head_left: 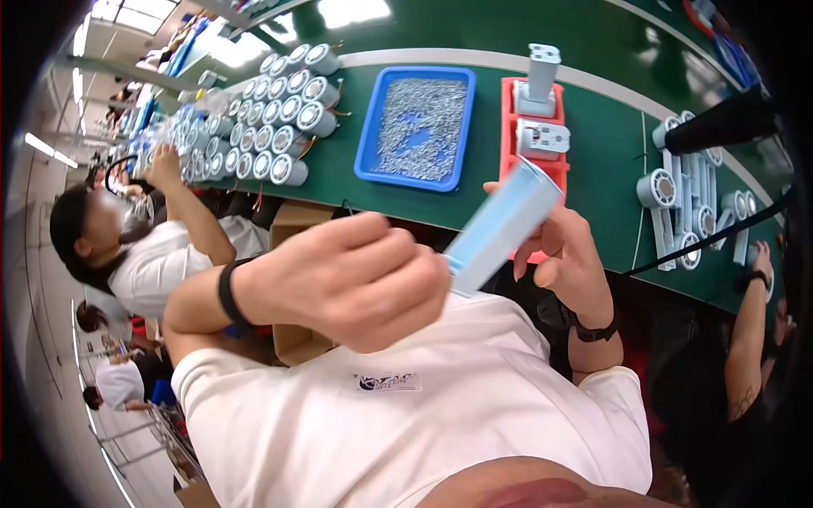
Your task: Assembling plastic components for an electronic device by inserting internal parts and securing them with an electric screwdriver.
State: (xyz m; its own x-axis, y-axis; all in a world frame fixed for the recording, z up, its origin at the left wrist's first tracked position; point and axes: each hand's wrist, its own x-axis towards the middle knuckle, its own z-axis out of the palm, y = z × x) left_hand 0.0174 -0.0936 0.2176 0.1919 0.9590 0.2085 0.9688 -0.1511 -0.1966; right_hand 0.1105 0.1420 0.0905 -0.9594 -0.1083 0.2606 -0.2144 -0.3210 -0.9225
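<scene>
Bench [601, 152]: green, stretching across the far side, with parts set out in separate groups.
Cylinders [290, 169]: pale, packed in rows at the far left, thin wires trailing from some.
Arm-shaped parts [703, 222]: pale, round-ended, gathered at the right, near a co-worker's hand [762, 262].
Blue tray [467, 118]: far middle, right of the cylinders, spread with small grey pieces [423, 110]; bare blue shows through in the middle.
Red holder [507, 110]: just right of the tray, carrying two pale fittings [542, 140], one behind the other.
Left hand [347, 279]: fingers curled into a loose fist by the housing's near left end; cannot tell whether they pinch that end or something small. Short, controlled finger movements would suit work this close to the edge.
Right hand [566, 254]: half open, fingers curled behind the housing's far right end, thumb standing off it. Bringing the thumb in would likely steady the grip.
Pale blue housing [508, 220]: long, box-like, held between the hands on the near side, tilted with its far end to the right; best kept still by the right hand while the left works, without squeezing its smooth faces hard.
</scene>
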